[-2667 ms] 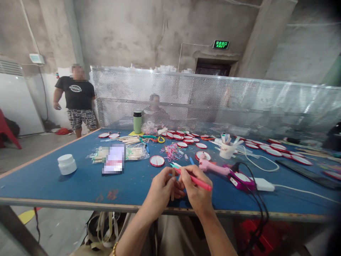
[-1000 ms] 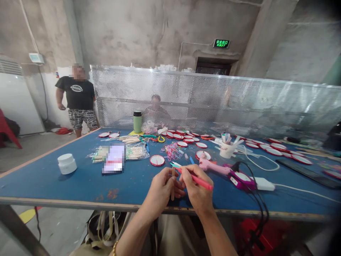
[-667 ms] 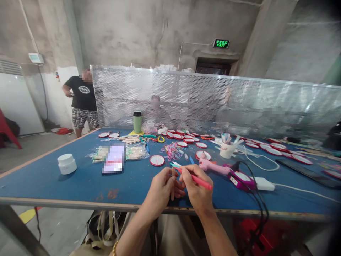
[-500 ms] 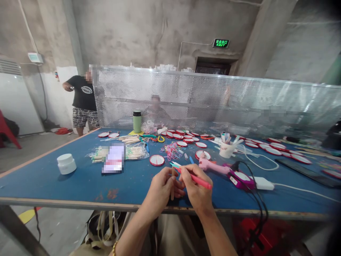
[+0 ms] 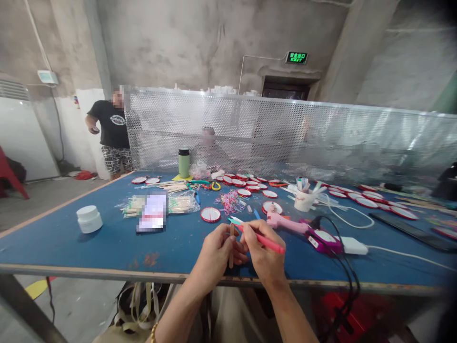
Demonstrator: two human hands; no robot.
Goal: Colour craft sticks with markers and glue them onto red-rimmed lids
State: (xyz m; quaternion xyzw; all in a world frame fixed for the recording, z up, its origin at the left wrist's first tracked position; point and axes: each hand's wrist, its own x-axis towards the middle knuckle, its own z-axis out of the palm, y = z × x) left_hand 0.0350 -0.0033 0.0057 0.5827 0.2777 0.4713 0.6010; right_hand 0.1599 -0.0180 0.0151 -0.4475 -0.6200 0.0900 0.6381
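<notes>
My left hand (image 5: 217,247) is closed around a flat wooden craft stick (image 5: 232,252), held upright near the table's front edge. In my right hand (image 5: 264,250) is a pink marker pen (image 5: 268,242), its tip end pointing left toward the upper part of the stick. Whether the tip touches the stick I cannot tell. A teal-and-white piece (image 5: 234,221), perhaps another pen, shows just beyond my fingers. Past my hands lie a red-rimmed white disc (image 5: 210,215), a heap of coloured rubber bands (image 5: 230,202) and a blue pen (image 5: 257,214).
To the right are a pink glue gun (image 5: 289,224), a purple device (image 5: 324,240) with cables, and a paper cup of pens (image 5: 303,199). Leftward stand a phone (image 5: 153,213) and a white jar (image 5: 89,219). A perforated metal screen (image 5: 228,114) spans the back; a person (image 5: 113,126) stands beyond.
My hands, the stick and the pink marker have hardly moved. The standing person at the back left has lowered an arm and shifted slightly right.
</notes>
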